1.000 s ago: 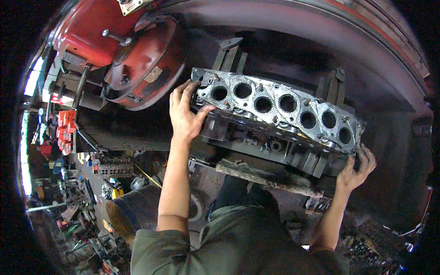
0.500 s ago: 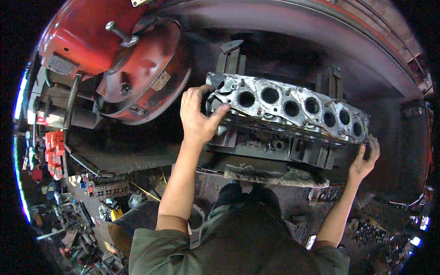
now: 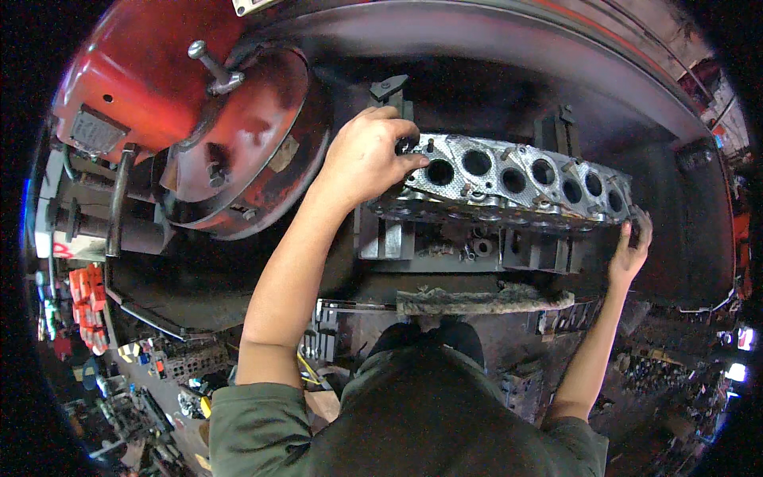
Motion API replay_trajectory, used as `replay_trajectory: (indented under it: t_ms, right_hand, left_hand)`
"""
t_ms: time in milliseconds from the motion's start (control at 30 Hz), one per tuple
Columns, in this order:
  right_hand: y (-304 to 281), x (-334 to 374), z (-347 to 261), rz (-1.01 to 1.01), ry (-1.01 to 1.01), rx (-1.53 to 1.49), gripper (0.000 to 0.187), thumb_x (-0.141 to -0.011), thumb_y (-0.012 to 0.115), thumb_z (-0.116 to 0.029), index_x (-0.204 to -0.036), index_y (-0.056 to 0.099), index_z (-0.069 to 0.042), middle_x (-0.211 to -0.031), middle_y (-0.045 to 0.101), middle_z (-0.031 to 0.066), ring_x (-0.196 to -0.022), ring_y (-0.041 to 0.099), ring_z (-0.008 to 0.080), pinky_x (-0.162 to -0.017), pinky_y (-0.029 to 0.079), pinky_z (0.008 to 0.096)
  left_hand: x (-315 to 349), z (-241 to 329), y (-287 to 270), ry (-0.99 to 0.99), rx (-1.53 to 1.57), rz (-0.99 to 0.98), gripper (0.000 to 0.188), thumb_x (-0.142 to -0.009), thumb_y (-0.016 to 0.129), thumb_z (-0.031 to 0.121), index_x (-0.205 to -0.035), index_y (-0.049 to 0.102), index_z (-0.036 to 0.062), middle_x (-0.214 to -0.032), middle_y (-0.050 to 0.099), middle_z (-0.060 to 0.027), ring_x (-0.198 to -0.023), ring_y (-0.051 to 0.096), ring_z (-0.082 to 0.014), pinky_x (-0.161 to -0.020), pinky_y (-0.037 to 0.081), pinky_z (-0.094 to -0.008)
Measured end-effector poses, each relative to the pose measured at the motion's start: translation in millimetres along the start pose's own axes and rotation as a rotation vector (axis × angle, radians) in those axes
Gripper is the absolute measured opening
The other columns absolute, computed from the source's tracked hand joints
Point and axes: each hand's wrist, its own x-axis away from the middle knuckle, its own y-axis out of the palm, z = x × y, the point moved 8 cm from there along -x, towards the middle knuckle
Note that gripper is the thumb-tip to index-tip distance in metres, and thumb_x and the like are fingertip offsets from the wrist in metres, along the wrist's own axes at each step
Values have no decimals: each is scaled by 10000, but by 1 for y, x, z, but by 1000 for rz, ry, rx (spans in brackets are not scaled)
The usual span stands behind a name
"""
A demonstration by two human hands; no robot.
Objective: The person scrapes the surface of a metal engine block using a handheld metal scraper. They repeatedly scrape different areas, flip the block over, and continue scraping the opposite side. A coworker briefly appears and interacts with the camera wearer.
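Observation:
A long metal cylinder head (image 3: 532, 195) lies crosswise before me, its face with a row of round ports turned up toward me. Several short studs stick out of that face. My left hand (image 3: 366, 153) is closed over the left end, thumb on the face beside the first port and fingers over the far edge. At the other end, my right hand (image 3: 633, 246) grips the lower right corner, thumb on the near side; its other fingers are partly hidden. Behind the part rise two dark clamp posts, left (image 3: 389, 89) and right (image 3: 566, 127). Its underside is in shadow.
At left stands a red machine housing (image 3: 135, 71) with a lever handle (image 3: 213, 67) and a round red guard (image 3: 266, 159). A ledge under the part holds small nuts and rings (image 3: 477, 248). Nearer me lies a grimy cloth roll (image 3: 485, 300). Tools and parts clutter the floor.
My left hand has shifted from the near-left corner up and over the left end of the cylinder head. The right hand keeps its hold. The view has tilted slightly.

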Motion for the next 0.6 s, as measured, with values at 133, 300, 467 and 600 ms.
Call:
replay_trajectory:
  t_ms: [133,300,467,600]
  right_hand:
    - [-1,-1,-1,1,13,9,320,-1018,636,-232,-1271,648,-37,-1354,642,118,-1363,500,325,-1181,331,457]
    - [-1,-1,4,-6,67,-24,322,-1006,656,-240,-1255,660,-36,-1355,647,119,-1367,505,318,-1178,341,456]
    - [-2,0,5,17,44,8,325,-993,676,-244,-1245,669,-40,-1350,649,118,-1369,507,318,-1174,346,453]
    - [-1,2,5,32,34,9,319,-992,677,-241,-1242,671,-42,-1341,652,119,-1370,506,322,-1173,346,453]
  left_hand:
    - [1,8,4,-11,-67,59,325,-759,811,273,-918,739,-1,-873,699,-191,-863,696,-383,-805,556,-479]
    - [6,26,23,21,-287,82,205,-814,705,164,-865,613,-12,-792,675,-216,-781,685,-409,-777,567,-488]
    - [9,-13,5,-20,-173,120,230,-862,666,68,-1057,624,-46,-925,691,-264,-927,677,-447,-808,545,-510]
    - [18,-50,0,-216,13,200,291,-909,698,143,-1123,658,-50,-1029,706,-276,-993,683,-445,-886,530,-471]
